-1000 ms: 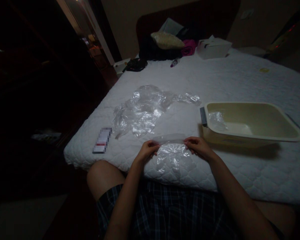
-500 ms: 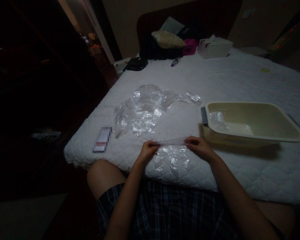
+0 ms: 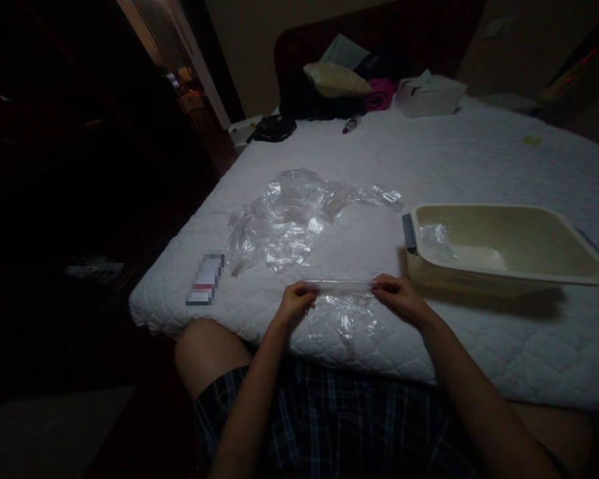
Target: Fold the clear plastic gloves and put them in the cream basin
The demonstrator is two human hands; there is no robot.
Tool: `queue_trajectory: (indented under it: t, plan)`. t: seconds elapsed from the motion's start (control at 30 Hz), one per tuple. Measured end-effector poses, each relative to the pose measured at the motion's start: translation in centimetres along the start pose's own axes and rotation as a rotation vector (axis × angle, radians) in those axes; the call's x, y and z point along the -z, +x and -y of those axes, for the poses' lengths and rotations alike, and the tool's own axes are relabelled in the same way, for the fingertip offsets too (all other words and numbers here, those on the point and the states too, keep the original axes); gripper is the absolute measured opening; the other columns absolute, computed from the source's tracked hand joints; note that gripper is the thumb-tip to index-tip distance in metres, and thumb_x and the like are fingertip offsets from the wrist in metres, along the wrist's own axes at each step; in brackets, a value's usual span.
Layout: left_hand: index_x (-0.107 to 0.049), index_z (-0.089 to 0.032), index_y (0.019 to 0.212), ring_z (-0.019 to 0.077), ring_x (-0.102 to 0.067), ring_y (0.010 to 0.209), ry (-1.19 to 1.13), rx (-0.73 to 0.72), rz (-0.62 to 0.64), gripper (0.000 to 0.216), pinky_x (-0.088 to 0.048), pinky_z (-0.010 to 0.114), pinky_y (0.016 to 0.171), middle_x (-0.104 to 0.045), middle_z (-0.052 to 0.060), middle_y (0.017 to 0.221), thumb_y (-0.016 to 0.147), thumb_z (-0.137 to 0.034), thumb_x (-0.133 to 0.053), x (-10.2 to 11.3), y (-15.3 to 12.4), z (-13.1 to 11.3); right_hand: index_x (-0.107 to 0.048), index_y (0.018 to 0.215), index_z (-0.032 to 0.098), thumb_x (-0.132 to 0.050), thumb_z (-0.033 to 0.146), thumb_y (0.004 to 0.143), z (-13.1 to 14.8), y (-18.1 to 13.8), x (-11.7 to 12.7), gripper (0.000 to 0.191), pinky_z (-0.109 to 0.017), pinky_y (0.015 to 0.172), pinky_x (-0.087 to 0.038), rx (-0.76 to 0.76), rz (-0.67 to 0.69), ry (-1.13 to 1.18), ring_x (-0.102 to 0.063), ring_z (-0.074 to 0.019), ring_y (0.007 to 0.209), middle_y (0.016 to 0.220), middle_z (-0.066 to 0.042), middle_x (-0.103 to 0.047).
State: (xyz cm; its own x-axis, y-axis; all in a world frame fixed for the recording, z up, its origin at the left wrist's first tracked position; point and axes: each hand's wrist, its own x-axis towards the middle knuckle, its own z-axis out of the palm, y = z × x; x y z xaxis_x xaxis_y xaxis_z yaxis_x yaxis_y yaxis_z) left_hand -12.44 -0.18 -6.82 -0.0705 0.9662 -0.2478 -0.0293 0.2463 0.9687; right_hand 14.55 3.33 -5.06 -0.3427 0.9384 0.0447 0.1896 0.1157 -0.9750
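Note:
Between my two hands a clear plastic bag (image 3: 347, 316) is stretched along its upper edge, its crinkled lower part lying on the bed's front edge. My left hand (image 3: 297, 303) pinches the left end of that edge. At the right end, the fingers of my right hand (image 3: 397, 293) are closed on it too. Beyond my hands, a crumpled heap of clear plastic (image 3: 289, 219) spreads over the white quilted bed cover (image 3: 364, 239). To the right of my right hand stands a cream plastic bin (image 3: 504, 279) with a grey handle; some clear plastic (image 3: 436, 239) lies inside it.
A phone (image 3: 205, 279), blurred out, lies at the bed's left edge. Farther back are a small bottle (image 3: 350, 125), a black bag (image 3: 274, 128), a white box (image 3: 429, 94), a pink roll (image 3: 378, 94) and a pale cushion (image 3: 337, 80).
The bag's upper edge is pulled straighter and looks narrower between my fingers. My right hand has shifted very slightly to the right. The other things lie as before.

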Motion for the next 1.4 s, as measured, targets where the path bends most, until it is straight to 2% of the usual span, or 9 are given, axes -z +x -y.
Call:
queue_trajectory:
  t: [0.17, 0.23, 0.5, 0.67, 0.77, 0.9, 1.07, 1.27, 1.4]
  plan:
    - [-0.065, -0.014, 0.061, 0.013, -0.057, 0.068, -0.034, -0.163, 0.037, 0.007, -0.041, 0.018, 0.047, -0.063, 0.006, 0.083, 0.056, -0.018, -0.065, 0.2, 0.3, 0.0, -0.069, 0.069, 0.021, -0.062, 0.021, 0.065, 0.0, -0.2, -0.2, 0.008, -0.03, 0.07, -0.044, 0.071, -0.031, -0.007, -0.056, -0.0167, 0.077, 0.08, -0.004, -0.06]
    - [-0.066, -0.015, 0.059, 0.0156, -0.057, 0.076, -0.023, -0.196, 0.048, 0.004, -0.043, 0.02, 0.051, -0.062, 0.006, 0.085, 0.056, -0.018, -0.066, 0.3, 0.4, 0.0, -0.07, 0.069, 0.021, -0.061, 0.02, 0.065, -0.1, -0.2, -0.2, 0.009, -0.03, 0.069, -0.044, 0.089, -0.041, -0.011, -0.056, -0.0168, 0.076, 0.08, -0.004, -0.06]
    - [-0.067, -0.016, 0.06, 0.0165, -0.058, 0.079, 0.031, -0.297, 0.015, 0.001, -0.045, 0.027, 0.071, -0.063, 0.006, 0.082, 0.06, -0.016, -0.066, 0.1, 0.3, 0.0, -0.071, 0.07, 0.023, -0.06, 0.022, 0.069, -0.2, -0.7, -0.2, 0.011, -0.031, 0.07, -0.044, 0.125, -0.037, -0.054, -0.056, -0.018, 0.082, 0.093, -0.006, -0.059]
    - [-0.068, -0.017, 0.061, 0.0169, -0.058, 0.08, 0.051, -0.32, 0.034, 0.003, -0.044, 0.029, 0.074, -0.063, 0.006, 0.082, 0.062, -0.016, -0.065, 0.1, 0.3, 0.4, -0.071, 0.075, 0.022, -0.053, 0.029, 0.076, 0.1, -1.1, 0.4, 0.019, -0.033, 0.074, -0.045, 0.114, 0.025, -0.003, -0.054, -0.0211, 0.09, 0.099, -0.008, -0.058]
    - [-0.069, -0.017, 0.063, 0.0171, -0.057, 0.08, 0.079, -0.354, 0.046, 0.007, -0.043, 0.03, 0.075, -0.063, 0.006, 0.082, 0.062, -0.014, -0.062, 0.2, 0.5, 0.9, -0.07, 0.077, 0.02, -0.051, 0.035, 0.079, 0.6, -1.0, 0.3, 0.024, -0.029, 0.064, -0.046, 0.115, -0.04, -0.021, -0.055, -0.0197, 0.083, 0.093, -0.008, -0.056]
    - [-0.069, -0.017, 0.062, 0.0171, -0.057, 0.08, 0.106, -0.371, 0.041, 0.011, -0.043, 0.03, 0.075, -0.063, 0.005, 0.081, 0.062, -0.011, -0.059, 0.2, 0.6, 0.9, -0.067, 0.068, 0.019, -0.054, 0.037, 0.078, 1.7, -0.6, -0.2, 0.024, -0.027, 0.057, -0.043, 0.197, -0.103, -0.161, -0.053, -0.016, 0.072, 0.079, -0.005, -0.052]
    - [-0.069, -0.018, 0.061, 0.0167, -0.058, 0.079, 0.087, -0.371, 0.042, 0.014, -0.043, 0.029, 0.075, -0.063, 0.005, 0.079, 0.061, -0.009, -0.057, 0.0, 0.2, 0.1, -0.058, 0.057, 0.018, -0.059, 0.037, 0.075, 2.9, -0.7, -0.7, 0.026, -0.024, 0.048, -0.036, 0.225, -0.014, -0.343, -0.045, -0.0097, 0.054, 0.069, -0.002, -0.05]
    - [-0.068, -0.017, 0.061, 0.0169, -0.058, 0.079, 0.076, -0.349, 0.045, 0.01, -0.043, 0.03, 0.076, -0.064, 0.006, 0.079, 0.06, -0.011, -0.06, 0.0, 0.1, -0.2, -0.061, 0.075, 0.019, -0.061, 0.031, 0.074, 3.2, -1.4, -0.7, 0.012, -0.026, 0.058, -0.04, 0.225, 0.18, -0.548, -0.05, -0.0134, 0.066, 0.074, -0.003, -0.053]
    - [-0.068, -0.015, 0.068, 0.0172, -0.059, 0.078, 0.056, -0.229, 0.056, 0.009, -0.047, 0.028, 0.068, -0.064, 0.006, 0.084, 0.062, -0.017, -0.061, 0.2, 0.0, -0.2, -0.061, 0.083, 0.02, -0.059, 0.029, 0.076, 3.2, -1.9, -0.7, 0.012, -0.028, 0.061, -0.042, 0.19, 0.234, -0.575, -0.051, -0.0148, 0.068, 0.077, -0.004, -0.054]
